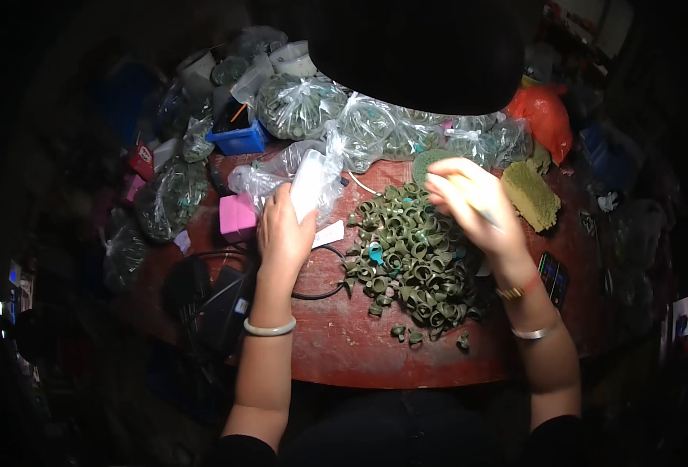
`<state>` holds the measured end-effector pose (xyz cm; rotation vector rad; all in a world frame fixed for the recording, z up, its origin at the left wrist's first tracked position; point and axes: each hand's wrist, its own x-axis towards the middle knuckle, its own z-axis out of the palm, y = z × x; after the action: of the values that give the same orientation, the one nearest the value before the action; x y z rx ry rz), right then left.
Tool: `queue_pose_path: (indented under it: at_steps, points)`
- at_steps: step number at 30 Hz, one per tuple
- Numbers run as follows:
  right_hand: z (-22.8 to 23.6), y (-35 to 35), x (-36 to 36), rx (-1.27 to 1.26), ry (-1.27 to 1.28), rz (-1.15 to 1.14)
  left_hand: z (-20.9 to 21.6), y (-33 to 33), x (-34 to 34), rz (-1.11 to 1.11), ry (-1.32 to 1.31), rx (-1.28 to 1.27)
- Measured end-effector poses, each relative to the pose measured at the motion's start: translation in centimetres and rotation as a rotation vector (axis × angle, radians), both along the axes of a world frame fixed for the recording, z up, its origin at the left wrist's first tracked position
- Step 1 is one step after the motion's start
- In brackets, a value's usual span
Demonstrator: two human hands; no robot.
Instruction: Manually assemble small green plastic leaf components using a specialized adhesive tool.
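My left hand [285,229] is closed round a smooth, white, elongated object [308,185], tilted upward beside clear plastic bags. My right hand [476,204] is raised over the far right side of a heap of dark green ring-shaped pieces [418,261]. Its fingers are drawn together and slightly smeared. A thin pale stick-like thing seems to show along that hand, but its kind is unclear. One teal ring [376,254] stands out in the heap. Behind the fingers of my right hand lies a green round pad [428,163].
Bulging clear bags [301,105] line the far edge of the red table [336,350]. A pink block [237,218] and black cable [320,296] lie left. At right are a yellow sponge-like slab [532,196], a phone [552,279] and a red bag [542,121]. A dark shape covers the top.
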<state>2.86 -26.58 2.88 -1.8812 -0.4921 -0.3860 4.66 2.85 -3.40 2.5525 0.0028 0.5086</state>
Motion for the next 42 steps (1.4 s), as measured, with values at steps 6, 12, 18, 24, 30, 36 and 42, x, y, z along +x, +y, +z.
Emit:
queue_pose_path:
  at_steps: [6, 12, 18, 24, 30, 36, 42]
  points:
    - [-0.4, -5.4, -13.7, 0.277, 0.513, -0.428, 1.9, -2.4, -1.9, -0.036, -0.322, 0.196]
    - [-3.8, -3.0, -20.3, 0.25, 0.515, -0.469, 4.3, -6.7, -8.1, -0.561, 0.217, -0.378]
    - [-4.6, -1.8, -19.6, 0.262, 0.465, -0.33, 2.4, -7.7, -11.1, -0.761, 0.172, -0.237]
    - [-4.3, -1.1, -18.7, 0.399, 0.534, -0.314, 1.4, -7.2, -11.9, -0.639, 0.19, -0.484]
    - [-3.8, -1.7, -20.0, 0.083, 0.411, -0.284, 1.9, -3.7, -12.2, -0.515, 0.629, -1.062]
    - [-2.8, -1.1, -21.6, 0.034, 0.47, -0.23, 1.7, -1.0, -12.4, -0.432, 0.822, -1.387]
    - [-4.2, -1.7, -22.6, 0.048, 0.591, -0.074, 1.3, 0.6, -12.3, -0.394, 0.756, -1.385]
